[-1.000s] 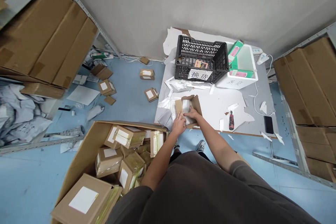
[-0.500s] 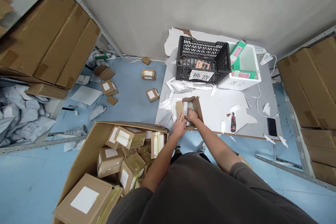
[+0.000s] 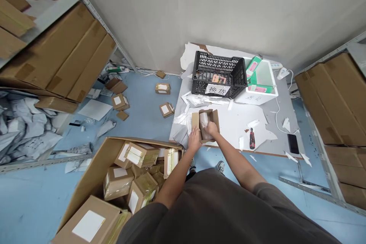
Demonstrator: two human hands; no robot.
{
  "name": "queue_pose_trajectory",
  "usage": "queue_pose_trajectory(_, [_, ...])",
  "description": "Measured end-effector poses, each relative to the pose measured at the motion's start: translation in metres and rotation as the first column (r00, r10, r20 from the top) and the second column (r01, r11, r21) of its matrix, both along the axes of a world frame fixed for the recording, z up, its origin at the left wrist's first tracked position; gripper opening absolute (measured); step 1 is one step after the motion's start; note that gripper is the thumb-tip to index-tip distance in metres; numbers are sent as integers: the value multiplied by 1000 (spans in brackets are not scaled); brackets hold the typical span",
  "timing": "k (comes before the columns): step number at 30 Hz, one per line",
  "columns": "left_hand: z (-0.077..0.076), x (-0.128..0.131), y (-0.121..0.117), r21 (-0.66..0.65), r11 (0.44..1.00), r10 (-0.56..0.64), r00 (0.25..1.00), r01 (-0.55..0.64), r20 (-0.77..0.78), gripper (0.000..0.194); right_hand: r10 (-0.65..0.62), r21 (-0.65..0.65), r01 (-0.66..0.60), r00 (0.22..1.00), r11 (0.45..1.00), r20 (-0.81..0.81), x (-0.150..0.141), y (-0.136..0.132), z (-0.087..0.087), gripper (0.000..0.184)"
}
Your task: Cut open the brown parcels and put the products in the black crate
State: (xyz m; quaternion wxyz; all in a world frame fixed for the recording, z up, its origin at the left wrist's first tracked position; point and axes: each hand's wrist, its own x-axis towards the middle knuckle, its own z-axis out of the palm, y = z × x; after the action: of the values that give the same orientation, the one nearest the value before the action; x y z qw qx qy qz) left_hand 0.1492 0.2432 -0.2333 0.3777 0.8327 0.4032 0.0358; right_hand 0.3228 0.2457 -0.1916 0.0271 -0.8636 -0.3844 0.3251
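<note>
A small open cardboard box [image 3: 216, 119] stands at the front edge of the table. My left hand [image 3: 195, 139] holds the box by its left side, its fingers against the raised flap [image 3: 195, 119]. Inside the box, the fingers of my right hand [image 3: 211, 129] are closed on a pale package in clear wrap [image 3: 203, 119], which is slightly tilted. What the wrap contains cannot be made out. Right of the box lies a red and black utility knife [image 3: 252, 139].
Behind the box stand a black plastic crate [image 3: 219, 72] and a white foam bin [image 3: 257, 98] with green-pink cartons. A phone [image 3: 293, 143] lies at the right. Left of me is a large carton [image 3: 85, 179] of taped parcels. Shelves with boxes flank both sides.
My right hand has drawn the wrapped package a little upward within the box, so more of it shows. My left hand stays at the box's left side. The view has shifted slightly.
</note>
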Motion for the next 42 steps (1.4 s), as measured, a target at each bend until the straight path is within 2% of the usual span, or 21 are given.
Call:
queue_pose_trajectory(2, [-1,5,5,-5,999,36,999,-36,-4,112,4,38,-5,1000,999,27,3,-5,12,38])
queue_pose_trajectory(4, [-1,7,10,-4,999,42,999,-42,-30,118,-31,93,28,999,995,35,6,-12,23,36])
queue_pose_trajectory(7, [1,5,14,0,1000,12,997,-12,-71,105,-133,196,135,991,971,-22,15,-24,35,29])
queue_pose_trajectory(9, [4,1,15,39,999,-22,996,26,-85,82,-207,280,234,971,931,-123,24,-34,41,25])
queue_pose_trajectory(12, [10,-7,16,147,984,-84,988,104,-130,41,-302,396,447,876,802,-376,42,-52,46,24])
queue_pose_trajectory(15, [18,-13,23,231,962,-96,973,144,-209,26,-294,429,656,702,620,-648,58,-72,49,28])
queue_pose_trajectory(17, [25,-16,32,267,953,-77,964,146,-253,28,-245,403,749,587,525,-771,68,-85,50,31])
queue_pose_trajectory(19, [34,-19,43,281,948,-64,953,151,-296,30,-200,360,810,491,463,-848,78,-99,50,31])
queue_pose_trajectory(22, [49,-23,56,228,964,-49,931,139,-361,44,-146,309,857,397,412,-906,96,-120,47,27])
queue_pose_trajectory(24, [63,-23,57,185,979,-7,927,82,-375,60,-122,299,871,371,390,-921,110,-134,44,26])
queue_pose_trajectory(26, [78,-17,47,207,978,80,954,-19,-289,66,-113,295,875,361,383,-926,125,-147,40,26])
queue_pose_trajectory(28, [92,2,27,232,965,143,988,-125,-62,58,-112,281,875,349,394,-931,138,-160,34,27])
queue_pose_trajectory(30, [101,36,3,121,976,160,971,-183,178,47,-113,254,873,327,417,-938,149,-172,28,29])
queue_pose_trajectory(32, [102,81,-21,-109,975,218,936,-195,275,64,-116,223,870,302,441,-946,158,-182,21,29])
queue_pose_trajectory(33, [100,104,-31,-264,943,274,923,-204,268,77,-117,208,868,289,451,-950,162,-187,18,29])
queue_pose_trajectory(34, [96,125,-40,-436,879,323,915,-196,240,85,-117,194,868,276,458,-954,167,-191,15,29])
queue_pose_trajectory(35, [91,143,-47,-606,782,342,913,-145,222,84,-116,180,869,261,462,-958,171,-194,12,28])
queue_pose_trajectory(37, [81,170,-58,-801,595,381,899,-59,217,82,-105,149,875,221,461,-970,180,-200,9,28])
queue_pose_trajectory(38, [77,180,-61,-835,549,407,887,-44,220,81,-95,131,880,195,457,-976,185,-202,8,29])
queue_pose_trajectory(39, [73,186,-64,-839,541,436,871,-54,225,80,-84,112,885,167,452,-982,189,-204,7,29])
queue_pose_trajectory(42, [68,199,-71,-786,603,503,829,-136,242,82,-58,68,893,105,444,-993,197,-208,6,33])
